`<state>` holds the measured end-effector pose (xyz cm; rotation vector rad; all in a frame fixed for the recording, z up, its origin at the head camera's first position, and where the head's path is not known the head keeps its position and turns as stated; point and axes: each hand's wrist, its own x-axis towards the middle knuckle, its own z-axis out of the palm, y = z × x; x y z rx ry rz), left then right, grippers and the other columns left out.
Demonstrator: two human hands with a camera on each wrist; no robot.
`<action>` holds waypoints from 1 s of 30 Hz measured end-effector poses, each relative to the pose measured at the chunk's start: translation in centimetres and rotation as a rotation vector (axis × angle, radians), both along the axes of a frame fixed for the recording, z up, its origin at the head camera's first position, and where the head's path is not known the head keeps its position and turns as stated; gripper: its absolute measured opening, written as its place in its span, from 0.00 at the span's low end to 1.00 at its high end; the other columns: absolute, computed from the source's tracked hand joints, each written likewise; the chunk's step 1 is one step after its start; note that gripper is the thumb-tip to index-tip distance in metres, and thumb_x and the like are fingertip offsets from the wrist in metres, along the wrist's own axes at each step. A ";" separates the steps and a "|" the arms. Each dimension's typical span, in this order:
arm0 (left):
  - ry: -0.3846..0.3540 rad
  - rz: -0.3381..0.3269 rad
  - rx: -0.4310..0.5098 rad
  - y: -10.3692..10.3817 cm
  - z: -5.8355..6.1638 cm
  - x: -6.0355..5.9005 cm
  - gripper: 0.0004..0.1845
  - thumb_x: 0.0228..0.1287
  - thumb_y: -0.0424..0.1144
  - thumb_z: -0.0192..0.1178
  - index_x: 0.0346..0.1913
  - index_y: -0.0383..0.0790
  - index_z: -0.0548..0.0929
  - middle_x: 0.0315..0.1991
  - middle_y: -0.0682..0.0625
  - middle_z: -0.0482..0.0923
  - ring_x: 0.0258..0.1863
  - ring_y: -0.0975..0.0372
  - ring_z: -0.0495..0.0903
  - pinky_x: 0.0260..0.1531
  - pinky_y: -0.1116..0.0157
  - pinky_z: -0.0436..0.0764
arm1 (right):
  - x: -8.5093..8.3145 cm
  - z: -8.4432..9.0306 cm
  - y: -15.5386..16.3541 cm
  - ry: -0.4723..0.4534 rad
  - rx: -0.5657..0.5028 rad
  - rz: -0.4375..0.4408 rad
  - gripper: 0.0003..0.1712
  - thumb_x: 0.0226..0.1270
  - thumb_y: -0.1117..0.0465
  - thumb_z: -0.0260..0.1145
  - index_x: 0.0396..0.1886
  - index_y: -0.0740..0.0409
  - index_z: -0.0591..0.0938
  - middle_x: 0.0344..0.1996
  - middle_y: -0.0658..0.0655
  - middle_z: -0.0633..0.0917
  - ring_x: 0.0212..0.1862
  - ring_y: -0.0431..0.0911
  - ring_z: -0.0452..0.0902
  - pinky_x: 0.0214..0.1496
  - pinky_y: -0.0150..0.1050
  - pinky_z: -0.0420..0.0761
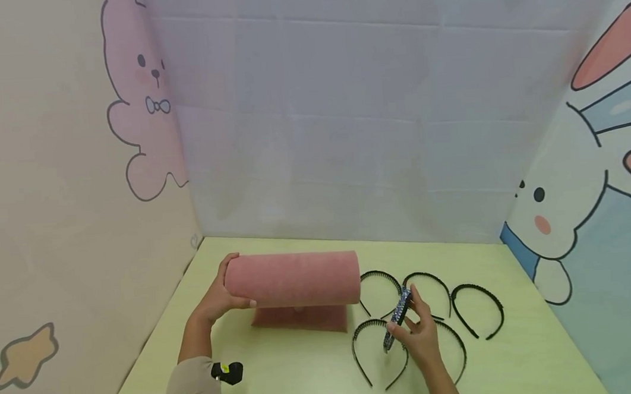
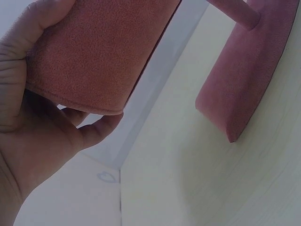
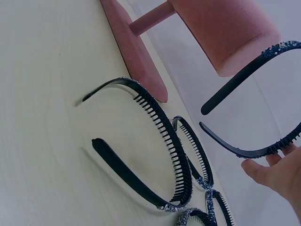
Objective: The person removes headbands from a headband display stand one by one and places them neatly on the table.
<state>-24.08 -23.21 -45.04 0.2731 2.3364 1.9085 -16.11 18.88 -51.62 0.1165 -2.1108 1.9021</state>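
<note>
My left hand point(image 1: 217, 298) grips the pink stand point(image 1: 293, 279); my right hand point(image 1: 419, 334) pinches a beaded headband point(image 1: 398, 317). That light pinch could slip, dropping it among the headbands point(image 1: 379, 351) mid-tabletop.

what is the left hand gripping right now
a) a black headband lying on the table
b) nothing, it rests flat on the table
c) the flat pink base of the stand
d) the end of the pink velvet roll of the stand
d: the left hand has its grip curled round the left end of the pink velvet roll, while the sparkly headband is held in the right hand, beside the black headbands on the table.
</note>
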 end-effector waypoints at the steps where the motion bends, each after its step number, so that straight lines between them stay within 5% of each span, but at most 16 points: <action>1: -0.004 0.002 -0.002 0.0 0.0 0.0 0.63 0.30 0.24 0.77 0.70 0.51 0.48 0.64 0.38 0.53 0.55 0.39 0.63 0.41 0.55 0.76 | 0.2 -0.1 0.1 -0.017 0.010 -0.008 0.51 0.50 0.69 0.69 0.72 0.46 0.56 0.63 0.60 0.61 0.60 0.51 0.59 0.57 0.59 0.63; 10: 0.006 -0.007 0.003 0.0 -0.5 -0.1 0.62 0.31 0.25 0.77 0.70 0.49 0.48 0.64 0.36 0.53 0.55 0.39 0.64 0.41 0.56 0.76 | 1.6 -0.5 1.4 -0.078 0.045 -0.077 0.52 0.51 0.68 0.70 0.73 0.46 0.54 0.65 0.61 0.58 0.62 0.57 0.53 0.57 0.66 0.57; 18: -0.011 0.011 0.022 -0.7 -2.4 -1.4 0.64 0.30 0.22 0.77 0.69 0.57 0.49 0.65 0.41 0.52 0.55 0.41 0.63 0.39 0.57 0.77 | 2.2 0.0 3.1 -0.131 0.121 -0.142 0.51 0.54 0.65 0.70 0.73 0.49 0.53 0.68 0.62 0.56 0.62 0.56 0.54 0.58 0.63 0.57; 30: -0.010 0.001 0.027 0.1 -0.1 -0.3 0.62 0.30 0.22 0.76 0.69 0.50 0.49 0.64 0.38 0.53 0.55 0.39 0.63 0.40 0.58 0.76 | 2.9 1.0 5.3 -0.298 0.170 -0.246 0.52 0.54 0.53 0.72 0.74 0.48 0.52 0.69 0.64 0.52 0.65 0.59 0.47 0.59 0.63 0.55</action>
